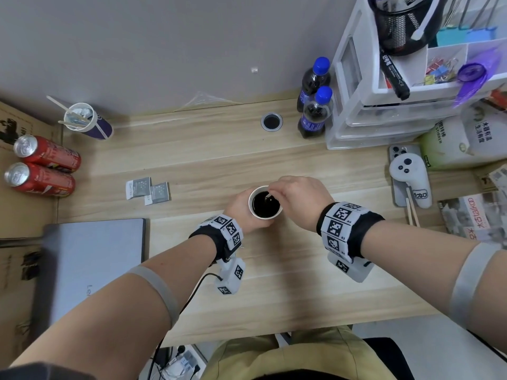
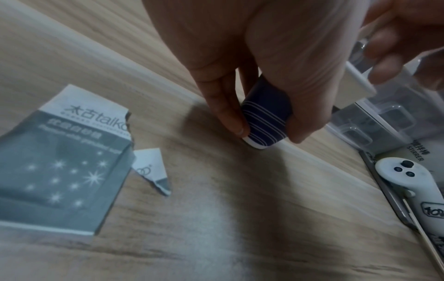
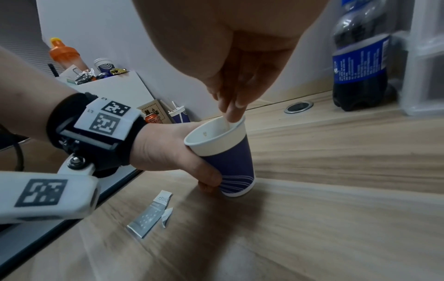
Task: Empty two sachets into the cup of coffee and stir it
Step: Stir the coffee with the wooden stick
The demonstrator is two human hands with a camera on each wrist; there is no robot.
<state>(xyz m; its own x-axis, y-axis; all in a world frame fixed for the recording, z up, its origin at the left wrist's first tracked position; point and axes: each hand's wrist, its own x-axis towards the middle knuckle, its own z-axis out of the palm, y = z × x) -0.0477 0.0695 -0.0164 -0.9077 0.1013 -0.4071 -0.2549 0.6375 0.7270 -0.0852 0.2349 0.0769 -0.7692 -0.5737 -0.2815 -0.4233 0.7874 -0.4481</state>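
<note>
At the near edge of the pale wooden worktop only the person's forearms and a strip of olive clothing show, and a closed grey laptop lies to the left, partly cut off by the left arm. Further in, the left hand wraps its grip around the blue-and-white paper cup, which stands on the worktop at centre; in the left wrist view the fingers and thumb clamp the cup's lower wall, most of the cup hidden behind the palm. The right hand hangs over the rim, its fingertips pinched together on a thin pale stirrer that dips into the dark coffee; its lower end is lost in the liquid. Left of the cup, well apart, lie two torn grey sachets with a small ripped-off corner beside them; whether they are empty cannot be told. Beyond, two cola bottles stand near the wall beside a clear drawer unit, cut off at the frame's edge.
</note>
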